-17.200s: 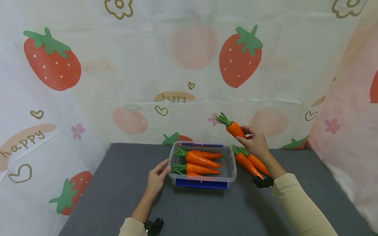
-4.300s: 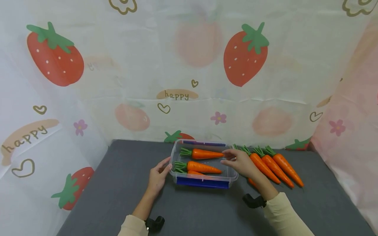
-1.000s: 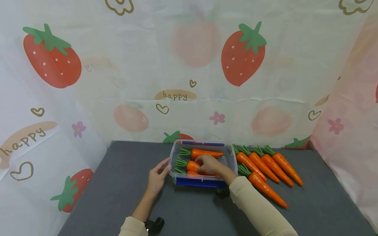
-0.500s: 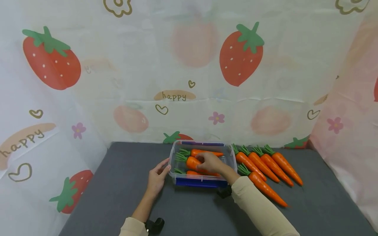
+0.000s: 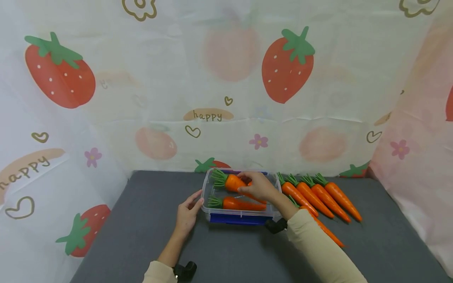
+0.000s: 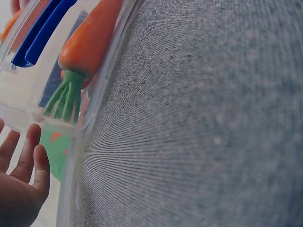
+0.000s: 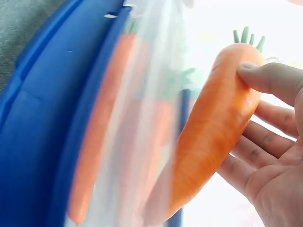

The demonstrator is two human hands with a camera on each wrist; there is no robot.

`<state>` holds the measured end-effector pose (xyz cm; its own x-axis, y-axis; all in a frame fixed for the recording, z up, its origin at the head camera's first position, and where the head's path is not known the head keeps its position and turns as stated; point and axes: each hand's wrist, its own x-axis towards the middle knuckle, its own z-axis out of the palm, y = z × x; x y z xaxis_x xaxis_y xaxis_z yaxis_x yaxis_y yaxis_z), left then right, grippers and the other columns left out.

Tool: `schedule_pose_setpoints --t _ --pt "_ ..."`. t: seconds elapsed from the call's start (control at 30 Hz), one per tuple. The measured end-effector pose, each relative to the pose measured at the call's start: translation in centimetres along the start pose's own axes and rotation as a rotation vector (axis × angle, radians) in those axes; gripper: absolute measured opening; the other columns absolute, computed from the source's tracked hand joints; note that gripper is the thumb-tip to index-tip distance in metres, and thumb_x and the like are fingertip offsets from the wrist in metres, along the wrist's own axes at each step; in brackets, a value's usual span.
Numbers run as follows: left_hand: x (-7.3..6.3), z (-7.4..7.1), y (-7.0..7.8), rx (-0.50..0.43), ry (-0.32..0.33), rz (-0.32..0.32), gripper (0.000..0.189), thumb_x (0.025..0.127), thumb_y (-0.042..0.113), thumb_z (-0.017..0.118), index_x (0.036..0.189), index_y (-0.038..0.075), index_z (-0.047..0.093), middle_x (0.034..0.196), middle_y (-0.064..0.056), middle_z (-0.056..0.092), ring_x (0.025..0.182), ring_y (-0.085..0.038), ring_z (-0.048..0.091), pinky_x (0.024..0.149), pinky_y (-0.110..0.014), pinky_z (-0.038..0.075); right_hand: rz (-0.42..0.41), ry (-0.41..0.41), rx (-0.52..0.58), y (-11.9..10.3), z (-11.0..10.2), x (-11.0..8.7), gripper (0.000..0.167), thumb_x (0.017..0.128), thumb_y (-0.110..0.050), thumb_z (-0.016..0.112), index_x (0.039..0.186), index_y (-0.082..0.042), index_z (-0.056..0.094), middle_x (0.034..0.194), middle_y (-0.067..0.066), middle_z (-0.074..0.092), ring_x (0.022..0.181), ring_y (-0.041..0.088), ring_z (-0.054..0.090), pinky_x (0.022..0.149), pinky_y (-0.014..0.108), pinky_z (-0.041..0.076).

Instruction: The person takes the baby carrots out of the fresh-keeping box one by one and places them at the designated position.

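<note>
My right hand (image 5: 261,187) pinches an orange carrot (image 5: 233,183) with a green top, just above the clear plastic box (image 5: 279,212). In the right wrist view the thumb and fingers hold this carrot (image 7: 213,123) near its leafy end, tilted with the tip downward. Another carrot (image 5: 244,204) lies along the front of the box. One more, at the back, is mostly hidden behind the held carrot and hand. My left hand (image 5: 187,215) rests at the box's left wall with its fingers fairly straight; in the left wrist view those fingers (image 6: 31,151) are extended beside it.
Several carrots (image 5: 320,196) lie slanted in a row on the grey table (image 5: 159,236), right of the box. The nearest is partly covered by the right forearm. Blue latches (image 5: 240,218) line the box's long sides. A printed fabric backdrop (image 5: 159,78) stands behind the table.
My right hand has picked up the middle carrot from the box and moved it up and back. Over the longer span, more carrots have come to lie right of the box. The left hand stays.
</note>
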<state>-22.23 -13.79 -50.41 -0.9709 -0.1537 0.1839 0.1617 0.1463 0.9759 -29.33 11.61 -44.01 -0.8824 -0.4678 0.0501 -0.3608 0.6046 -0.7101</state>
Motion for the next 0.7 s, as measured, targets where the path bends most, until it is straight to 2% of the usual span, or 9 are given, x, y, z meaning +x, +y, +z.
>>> schedule_pose_setpoints --t 0.17,0.33,0.5,0.7 --pt "0.1 0.0 -0.1 0.003 -0.004 0.000 0.037 0.092 0.005 0.065 0.127 -0.005 0.062 0.126 -0.025 0.063 0.080 0.010 0.060 0.072 -0.012 0.045 -0.039 0.030 0.025 -0.6 -1.3 -0.7 0.044 0.092 -0.017 0.068 0.133 -0.005 0.057 0.121 0.011 0.066 0.111 0.027 0.061 0.098 0.043 0.049" --pt "0.1 0.0 0.0 0.004 -0.004 0.004 0.037 0.091 0.005 0.065 0.127 -0.005 0.062 0.125 -0.026 0.063 0.079 0.009 0.060 0.072 -0.012 0.045 -0.084 0.071 0.025 -0.7 -2.3 -1.3 0.044 0.092 -0.017 0.068 0.132 -0.004 0.056 0.121 0.014 0.065 0.110 0.028 0.061 0.096 0.043 0.050" --pt "0.1 -0.1 0.0 0.003 -0.010 -0.002 0.037 0.092 0.006 0.065 0.127 -0.005 0.061 0.125 -0.026 0.063 0.079 0.009 0.060 0.071 -0.013 0.045 -0.103 0.114 0.031 -0.7 -3.3 -2.1 0.045 0.091 -0.018 0.069 0.132 -0.003 0.056 0.122 0.016 0.065 0.110 0.030 0.061 0.095 0.046 0.051" --pt "0.1 -0.1 0.0 0.011 -0.016 -0.006 0.037 0.092 0.006 0.065 0.128 -0.004 0.061 0.125 -0.026 0.063 0.080 0.009 0.060 0.072 -0.013 0.045 -0.099 0.129 0.011 -0.7 -4.4 -3.3 0.046 0.091 -0.019 0.069 0.133 -0.003 0.056 0.122 0.016 0.065 0.107 0.030 0.061 0.093 0.047 0.051"
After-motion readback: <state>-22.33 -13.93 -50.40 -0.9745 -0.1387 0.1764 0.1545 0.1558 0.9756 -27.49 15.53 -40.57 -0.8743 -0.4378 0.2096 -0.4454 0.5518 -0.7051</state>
